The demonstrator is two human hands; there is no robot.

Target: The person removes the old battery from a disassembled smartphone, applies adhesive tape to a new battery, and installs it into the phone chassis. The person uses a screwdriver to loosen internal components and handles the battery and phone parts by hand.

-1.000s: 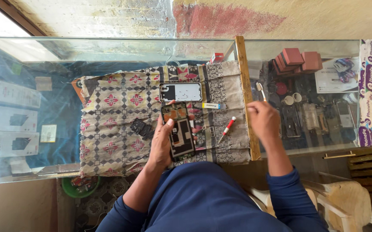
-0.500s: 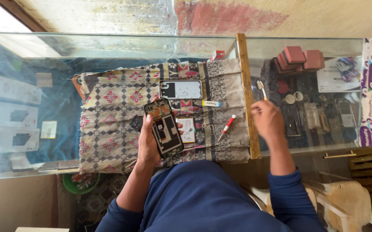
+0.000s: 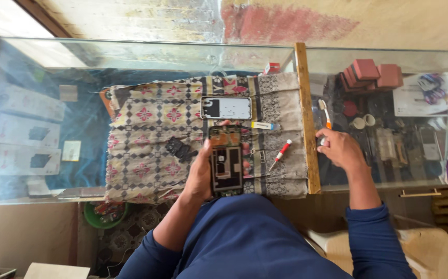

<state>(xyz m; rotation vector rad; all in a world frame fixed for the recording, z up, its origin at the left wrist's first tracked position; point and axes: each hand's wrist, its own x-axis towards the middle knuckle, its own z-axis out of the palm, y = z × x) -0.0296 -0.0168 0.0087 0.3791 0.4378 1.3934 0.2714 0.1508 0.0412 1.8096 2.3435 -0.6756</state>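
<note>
My left hand (image 3: 199, 173) grips an opened phone body (image 3: 226, 165), its inner parts facing up, above a patterned cloth (image 3: 151, 134) spread on a glass counter. My right hand (image 3: 340, 150) rests on the glass to the right of a wooden divider (image 3: 306, 119) and holds a toothbrush (image 3: 325, 113) with white bristles and an orange neck. On the cloth lie a white phone back cover (image 3: 226, 108), a red-handled screwdriver (image 3: 281, 153), a small tube (image 3: 264, 125) and a dark small part (image 3: 179, 148).
Under the glass at right sit stacked reddish boxes (image 3: 374, 72), small white cups (image 3: 362, 122) and phone parts. White boxes (image 3: 22, 129) lie under the glass at left. A green bowl (image 3: 102, 217) is on the floor below the counter. A light-coloured chair (image 3: 430, 253) stands at the lower right.
My left hand picked the phone body up off the cloth and drew it toward me, then turned it upright. My right hand stayed on the glass with the toothbrush.
</note>
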